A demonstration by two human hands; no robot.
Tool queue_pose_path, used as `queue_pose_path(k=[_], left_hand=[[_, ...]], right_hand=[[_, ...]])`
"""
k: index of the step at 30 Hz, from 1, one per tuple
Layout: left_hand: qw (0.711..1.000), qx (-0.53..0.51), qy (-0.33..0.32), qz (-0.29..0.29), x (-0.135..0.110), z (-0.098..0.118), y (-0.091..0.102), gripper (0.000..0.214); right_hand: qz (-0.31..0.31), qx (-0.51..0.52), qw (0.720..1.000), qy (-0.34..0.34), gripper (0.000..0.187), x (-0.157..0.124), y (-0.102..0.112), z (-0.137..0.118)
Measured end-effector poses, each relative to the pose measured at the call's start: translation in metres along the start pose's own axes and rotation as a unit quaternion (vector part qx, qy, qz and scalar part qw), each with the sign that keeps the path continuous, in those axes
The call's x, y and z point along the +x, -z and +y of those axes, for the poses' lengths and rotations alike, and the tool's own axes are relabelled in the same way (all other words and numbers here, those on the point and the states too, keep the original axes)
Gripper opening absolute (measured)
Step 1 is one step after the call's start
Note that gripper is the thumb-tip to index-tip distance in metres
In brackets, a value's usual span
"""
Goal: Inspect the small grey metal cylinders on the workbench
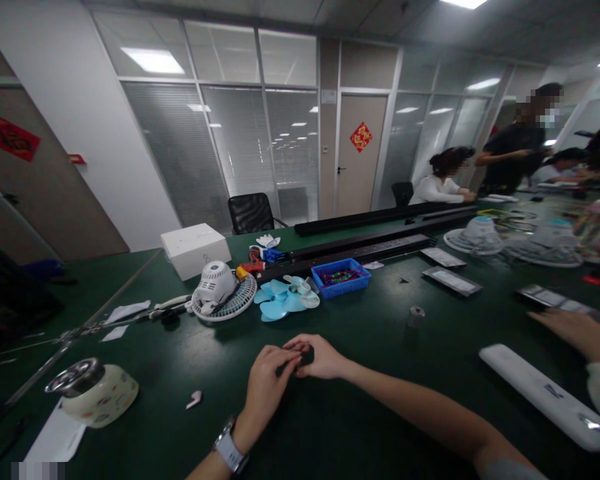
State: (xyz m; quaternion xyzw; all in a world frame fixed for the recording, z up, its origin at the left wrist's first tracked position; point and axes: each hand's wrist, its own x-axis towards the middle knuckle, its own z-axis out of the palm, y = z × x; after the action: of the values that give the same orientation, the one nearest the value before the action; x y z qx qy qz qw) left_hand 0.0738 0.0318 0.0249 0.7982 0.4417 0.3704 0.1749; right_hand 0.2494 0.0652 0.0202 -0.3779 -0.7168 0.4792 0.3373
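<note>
Over the near part of the green table, my left hand (270,381) and my right hand (323,358) meet at the fingertips. Both hands are closed in a pinch, and whatever sits between the fingers is hidden or too small to name. A watch (230,448) is on my left wrist. To the left of my hands lies a small pale pink piece, shaped like an earbud (194,399). Just beyond the hands are light blue fan blades (277,300) and a white fan head with its grille (225,293).
A blue bin (341,279) of wires stands behind the blades, near a white box (196,250). At left, a patterned pot (103,397) sits tilted. On the right are a small clear cup (417,316), a long white case (545,397) and another person's hand (580,333).
</note>
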Motion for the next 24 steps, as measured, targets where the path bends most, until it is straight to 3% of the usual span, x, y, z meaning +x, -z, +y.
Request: queue_pose_path(k=[5, 8, 12, 16, 20, 24], left_hand=[[0.999, 0.007, 0.012, 0.053, 0.001, 0.002, 0.005, 0.019], [0.996, 0.013, 0.037, 0.086, -0.006, -0.009, 0.017, 0.021], [0.993, 0.027, 0.097, 0.066, -0.031, -0.037, 0.032, 0.025], [0.989, 0.023, 0.143, 0.018, -0.052, -0.055, 0.036, 0.029], [0.99, 0.018, 0.143, -0.004, -0.055, -0.058, 0.032, 0.031], [0.991, 0.008, 0.132, 0.003, -0.053, -0.063, 0.029, 0.035]], right_hand=[[0.002, 0.001, 1.0, -0.014, 0.061, -0.001, 0.003, 0.001], [0.009, -0.007, 1.0, -0.023, 0.06, -0.001, 0.004, 0.0], [0.002, -0.001, 0.999, -0.045, 0.059, 0.0, 0.006, -0.004], [-0.01, 0.009, 0.997, -0.071, 0.059, 0.001, 0.007, -0.009], [-0.019, -0.019, 0.997, -0.072, 0.054, -0.002, 0.011, -0.015], [-0.04, -0.094, 0.994, -0.023, 0.047, -0.007, 0.015, -0.023]])
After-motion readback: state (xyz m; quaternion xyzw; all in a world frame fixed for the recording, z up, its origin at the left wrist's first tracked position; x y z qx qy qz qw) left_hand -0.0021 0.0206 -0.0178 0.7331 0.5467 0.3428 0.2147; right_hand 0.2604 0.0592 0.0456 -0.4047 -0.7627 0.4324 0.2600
